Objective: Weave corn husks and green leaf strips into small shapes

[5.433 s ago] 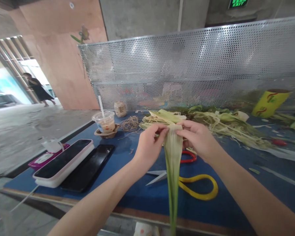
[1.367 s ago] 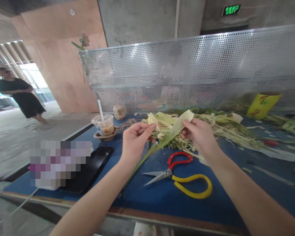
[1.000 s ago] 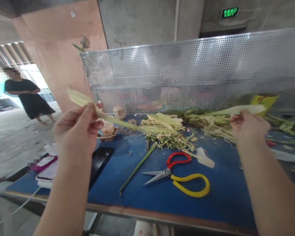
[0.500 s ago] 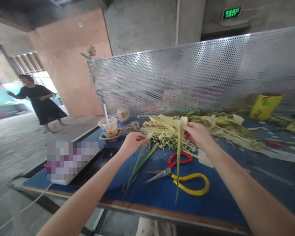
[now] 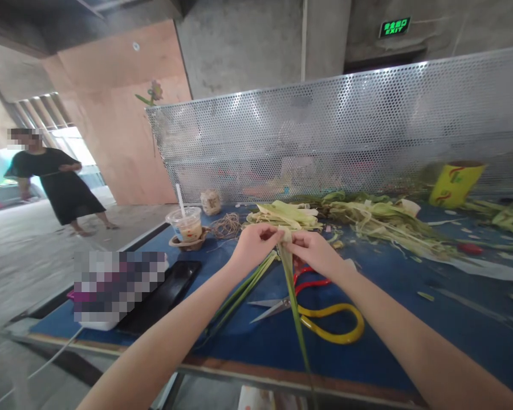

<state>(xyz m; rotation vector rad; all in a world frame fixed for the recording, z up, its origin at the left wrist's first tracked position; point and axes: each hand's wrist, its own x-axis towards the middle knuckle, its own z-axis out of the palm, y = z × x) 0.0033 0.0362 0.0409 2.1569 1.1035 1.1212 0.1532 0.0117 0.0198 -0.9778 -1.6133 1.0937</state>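
Note:
A long pale-green corn husk strip (image 5: pixel 291 290) hangs down over the table, its folded whitish top pinched between both hands. My left hand (image 5: pixel 256 246) grips that top from the left, fingers closed. My right hand (image 5: pixel 320 250) pinches it from the right, close against the left fingertips. Behind the strip lie scissors (image 5: pixel 333 337) with one red and one yellow handle, blades pointing left. Thin green strips (image 5: pixel 244 289) rest on the table below my left hand. Beyond the hands is a pile of corn husks (image 5: pixel 284 213).
More husks (image 5: pixel 371 219) spread across the back right beside a yellow roll (image 5: pixel 457 185). At left stand a drink cup (image 5: pixel 186 223), a black phone-like slab (image 5: pixel 162 299) and a blurred box (image 5: pixel 106 319). A perforated metal screen (image 5: pixel 260 136) backs the table; a person stands far left.
My hands have come together at the husk strip's top; they were apart, each at a separate strip. The left hand has let go of its strip. The person at left has shifted.

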